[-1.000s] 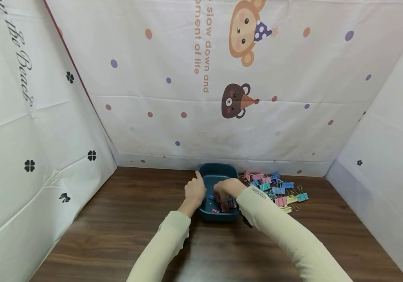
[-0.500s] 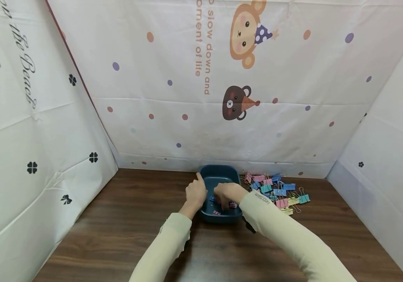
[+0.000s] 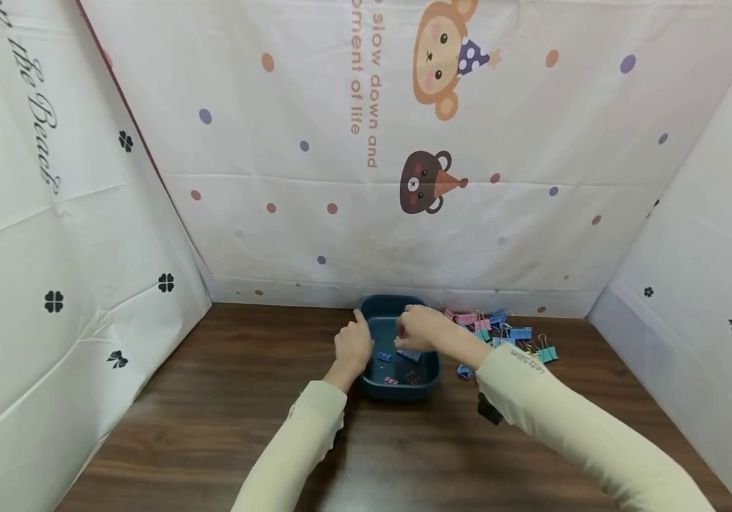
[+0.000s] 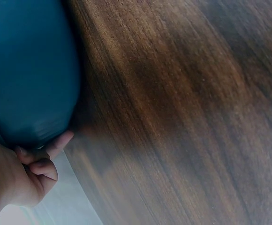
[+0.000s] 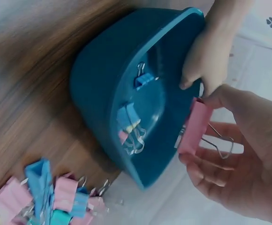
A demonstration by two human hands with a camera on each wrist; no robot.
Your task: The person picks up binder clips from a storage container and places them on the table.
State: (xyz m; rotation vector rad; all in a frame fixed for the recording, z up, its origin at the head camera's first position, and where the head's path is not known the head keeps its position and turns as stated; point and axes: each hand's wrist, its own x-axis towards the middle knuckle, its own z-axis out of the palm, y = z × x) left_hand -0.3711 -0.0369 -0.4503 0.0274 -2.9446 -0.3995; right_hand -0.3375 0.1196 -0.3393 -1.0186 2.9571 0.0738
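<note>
A dark teal plastic bin (image 3: 399,392) stands on the table, with my left hand (image 3: 353,345) gripping its left rim. The thumb (image 5: 189,80) hooks over the rim in the right wrist view, while the fingers (image 4: 44,168) lie along the outer wall in the left wrist view. My right hand (image 3: 428,330) is over the bin's far half and pinches a pink binder clip (image 5: 197,125) between thumb and fingers, its wire handles toward the palm. Inside the bin lie a small blue binder clip (image 3: 384,356), a larger blue clip (image 3: 411,355) and small pink clips (image 3: 391,380).
A heap of pink, blue, teal and yellow binder clips (image 3: 521,333) lies right of the bin, partly behind the right forearm. One blue clip (image 3: 465,371) sits nearer the front. Printed white sheets (image 3: 315,227) enclose the wooden table (image 3: 264,370) at back and sides.
My right hand has risen from low in the bin toward its far half, uncovering the larger blue clip. The left hand stays on the rim.
</note>
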